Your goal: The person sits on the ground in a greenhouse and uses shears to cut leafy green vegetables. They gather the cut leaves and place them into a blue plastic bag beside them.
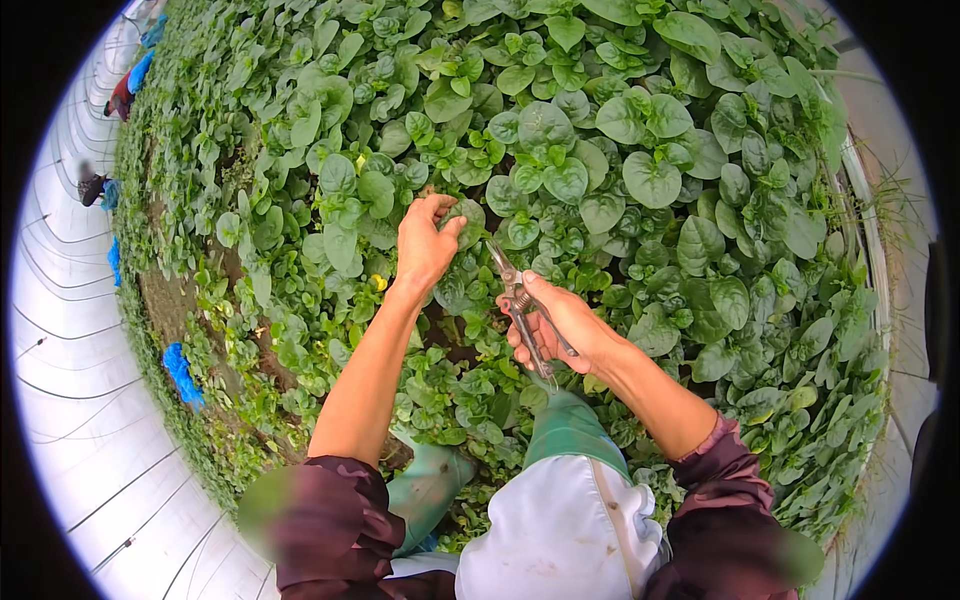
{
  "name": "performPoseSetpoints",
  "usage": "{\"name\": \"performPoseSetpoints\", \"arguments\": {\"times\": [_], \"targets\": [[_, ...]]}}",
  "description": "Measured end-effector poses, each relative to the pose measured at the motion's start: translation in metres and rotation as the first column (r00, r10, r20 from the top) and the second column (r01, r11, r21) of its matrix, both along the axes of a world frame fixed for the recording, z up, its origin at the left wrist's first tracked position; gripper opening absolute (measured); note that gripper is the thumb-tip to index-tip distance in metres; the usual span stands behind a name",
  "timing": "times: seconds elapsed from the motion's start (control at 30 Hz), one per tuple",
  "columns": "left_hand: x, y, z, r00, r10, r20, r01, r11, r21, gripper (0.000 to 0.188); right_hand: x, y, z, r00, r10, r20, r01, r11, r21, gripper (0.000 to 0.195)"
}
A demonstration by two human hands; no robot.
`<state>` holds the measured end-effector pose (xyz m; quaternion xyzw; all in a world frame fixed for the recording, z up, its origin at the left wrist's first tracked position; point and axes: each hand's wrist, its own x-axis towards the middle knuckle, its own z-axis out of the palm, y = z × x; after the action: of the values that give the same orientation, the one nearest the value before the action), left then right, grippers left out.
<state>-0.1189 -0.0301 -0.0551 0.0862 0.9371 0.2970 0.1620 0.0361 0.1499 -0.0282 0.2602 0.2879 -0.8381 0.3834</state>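
Note:
Dense leafy green plants (544, 127) with broad oval leaves fill the ground in front of me. My right hand (551, 322) holds a pair of pruning shears (521, 300), its worn metal blades pointing up and left into the foliage, the blades looking slightly parted. To the left of the blade tips, my left hand (427, 236) is among the leaves with fingers curled and the thumb beside a broad leaf. Whether it grips a stem or leaf cannot be made out, as the fingertips are partly hidden.
Green rubber boots (570, 431) stand among the plants below my hands. Blue plastic (182, 375) lies at the left by bare soil (169, 304). Other people (120, 97) are far off at the upper left. A pale rail (862, 187) edges the bed at right.

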Motion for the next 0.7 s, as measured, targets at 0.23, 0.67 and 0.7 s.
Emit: {"name": "performPoseSetpoints", "arguments": {"times": [0.23,0.67,0.7], "targets": [[0.006,-0.001,0.012,0.998,-0.049,-0.034,0.049,0.999,0.002,0.024,-0.017,-0.006,-0.006,0.982,-0.056,0.178,0.090,0.978,-0.188,0.055],[0.017,-0.029,0.030,0.915,0.269,0.300,-0.403,0.586,0.703,0.011,0.010,-0.004,0.006,0.976,-0.174,0.129,0.191,0.972,-0.134,0.052],[0.019,-0.033,0.046,0.877,0.314,0.363,-0.479,0.507,0.717,0.011,0.012,-0.005,0.010,0.978,-0.174,0.111,0.189,0.972,-0.140,0.053]]}}
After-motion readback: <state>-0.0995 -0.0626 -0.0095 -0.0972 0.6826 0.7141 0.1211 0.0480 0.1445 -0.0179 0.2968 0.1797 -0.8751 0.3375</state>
